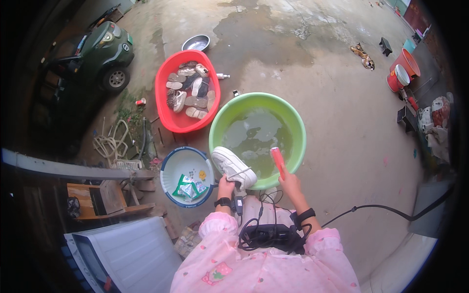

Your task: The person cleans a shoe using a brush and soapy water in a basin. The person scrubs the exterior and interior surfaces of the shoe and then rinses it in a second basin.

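Note:
My left hand (225,188) is closed on the heel end of a white sneaker (229,162), which is tilted over the near left rim of a green basin (301,128). Cloudy water with patches of foam fills the lower part of that basin. In my right hand (290,184) is a red brush (277,160), held upright by its near end above the basin's right side. The brush and the sneaker are apart. The brush's bristles are too small to make out.
Left of the green basin stand a red tub (159,97) of several shoes and a blue-and-white basin (167,172) holding green-and-white packets. A metal bowl (196,42) lies beyond. Black cables (391,210) run from my lap to the right. A dark green car (95,53) stands far left.

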### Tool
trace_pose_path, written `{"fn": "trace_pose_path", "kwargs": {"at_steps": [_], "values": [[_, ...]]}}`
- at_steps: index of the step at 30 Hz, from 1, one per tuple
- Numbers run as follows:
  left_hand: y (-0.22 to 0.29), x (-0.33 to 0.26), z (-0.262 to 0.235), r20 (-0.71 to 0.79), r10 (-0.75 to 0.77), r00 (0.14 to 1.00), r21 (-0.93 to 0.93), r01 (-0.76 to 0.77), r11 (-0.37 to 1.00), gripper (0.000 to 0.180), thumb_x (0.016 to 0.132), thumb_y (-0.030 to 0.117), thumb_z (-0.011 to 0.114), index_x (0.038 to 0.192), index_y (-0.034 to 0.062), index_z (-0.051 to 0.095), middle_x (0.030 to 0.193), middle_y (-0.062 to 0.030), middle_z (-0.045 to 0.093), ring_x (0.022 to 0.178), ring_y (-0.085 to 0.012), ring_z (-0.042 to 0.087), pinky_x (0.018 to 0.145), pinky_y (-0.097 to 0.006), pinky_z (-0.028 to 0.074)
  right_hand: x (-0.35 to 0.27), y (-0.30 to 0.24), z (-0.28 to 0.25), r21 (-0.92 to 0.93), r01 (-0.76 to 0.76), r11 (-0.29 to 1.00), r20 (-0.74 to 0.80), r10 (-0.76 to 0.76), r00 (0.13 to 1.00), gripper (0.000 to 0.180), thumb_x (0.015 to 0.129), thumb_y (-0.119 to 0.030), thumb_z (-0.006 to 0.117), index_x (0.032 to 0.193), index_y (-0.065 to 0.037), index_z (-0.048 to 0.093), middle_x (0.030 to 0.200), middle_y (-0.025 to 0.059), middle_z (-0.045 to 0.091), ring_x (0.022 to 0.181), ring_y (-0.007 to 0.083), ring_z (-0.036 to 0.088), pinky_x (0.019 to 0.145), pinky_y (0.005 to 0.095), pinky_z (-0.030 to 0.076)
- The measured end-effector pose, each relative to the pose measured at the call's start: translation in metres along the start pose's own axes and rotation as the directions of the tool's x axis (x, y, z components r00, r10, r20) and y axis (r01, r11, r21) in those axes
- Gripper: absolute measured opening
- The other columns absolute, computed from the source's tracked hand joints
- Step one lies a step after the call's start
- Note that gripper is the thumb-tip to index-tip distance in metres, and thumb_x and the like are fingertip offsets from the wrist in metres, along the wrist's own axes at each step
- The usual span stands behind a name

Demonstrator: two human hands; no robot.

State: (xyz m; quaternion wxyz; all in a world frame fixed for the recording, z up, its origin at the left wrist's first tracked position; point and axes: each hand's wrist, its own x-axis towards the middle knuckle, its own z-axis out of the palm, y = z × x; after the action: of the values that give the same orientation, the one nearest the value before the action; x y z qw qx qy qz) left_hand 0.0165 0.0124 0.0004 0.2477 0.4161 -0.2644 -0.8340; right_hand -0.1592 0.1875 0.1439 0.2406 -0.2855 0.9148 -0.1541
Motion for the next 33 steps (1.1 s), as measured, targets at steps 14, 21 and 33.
{"fn": "trace_pose_path", "kwargs": {"at_steps": [14, 21, 33], "values": [[-0.012, 0.008, -0.025, 0.212, -0.056, 0.976, 0.233, 0.005, 0.973, 0.028, 0.081, 0.011, 0.035, 0.106, -0.0017, 0.039, 0.105, -0.0133, 0.045, 0.098, -0.0204, 0.043, 0.085, -0.032, 0.034, 0.018, -0.223, 0.099, -0.141, 0.753, 0.642, 0.398, -0.660, 0.637, 0.038, 0.067, -0.017, 0.050, 0.105, -0.018, 0.042, 0.054, 0.0105, 0.051, 0.053, 0.0268, 0.054, 0.045, 0.0377, 0.041], [0.015, 0.004, 0.010, 0.175, -0.152, 0.973, -0.015, 0.157, 0.987, 0.027, 0.077, 0.005, 0.045, 0.102, -0.0031, 0.042, 0.101, -0.0106, 0.049, 0.092, -0.0175, 0.048, 0.080, -0.026, 0.038, 0.022, -0.269, 0.200, -0.155, 0.897, 0.415, 0.681, -0.613, 0.401, 0.022, 0.070, -0.012, 0.046, 0.090, -0.017, 0.054, 0.063, 0.0082, 0.056, 0.059, 0.0247, 0.056, 0.047, 0.0352, 0.044], [-0.027, 0.009, -0.015, 0.058, -0.020, 0.998, -0.281, 0.036, 0.959, 0.023, 0.077, 0.014, 0.047, 0.092, -0.0035, 0.048, 0.087, -0.0101, 0.053, 0.077, -0.0191, 0.053, 0.067, -0.027, 0.044, -0.007, -0.293, 0.323, -0.260, 0.899, 0.352, 0.747, -0.517, 0.418, 0.014, 0.062, -0.012, 0.056, 0.075, -0.012, 0.060, 0.069, 0.0026, 0.059, 0.061, 0.0175, 0.058, 0.044, 0.0315, 0.044]]}}
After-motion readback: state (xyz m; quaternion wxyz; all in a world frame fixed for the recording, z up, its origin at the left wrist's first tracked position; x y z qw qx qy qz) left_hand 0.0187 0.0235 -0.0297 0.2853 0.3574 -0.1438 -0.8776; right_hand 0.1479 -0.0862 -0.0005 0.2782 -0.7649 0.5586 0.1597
